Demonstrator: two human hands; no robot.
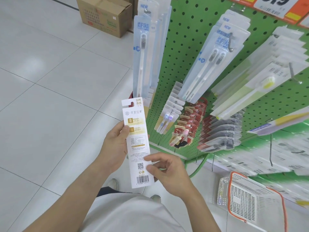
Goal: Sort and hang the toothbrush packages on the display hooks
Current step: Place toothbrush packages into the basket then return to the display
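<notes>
White card-backed toothbrush package point(137, 141) held upright in front of green pegboard point(189, 52), printed back facing camera. Left hand point(115, 144) grips its left edge, thumb over front. Right hand point(168, 171) pinches lower part near barcode. Other packages hang on display hooks point(231, 41). White-and-orange basket point(250, 198) on floor at right. Cardboard box point(103, 14) behind.

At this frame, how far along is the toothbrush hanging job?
Done: many hooks on the green pegboard already carry rows of toothbrush packages.
In hand: one white and gold package, back side up, is held upright by the left hand while the right hand pinches its lower end. It is not on a hook yet.
Left: hanging this one. Whether the white basket holds more cannot be told.
</notes>
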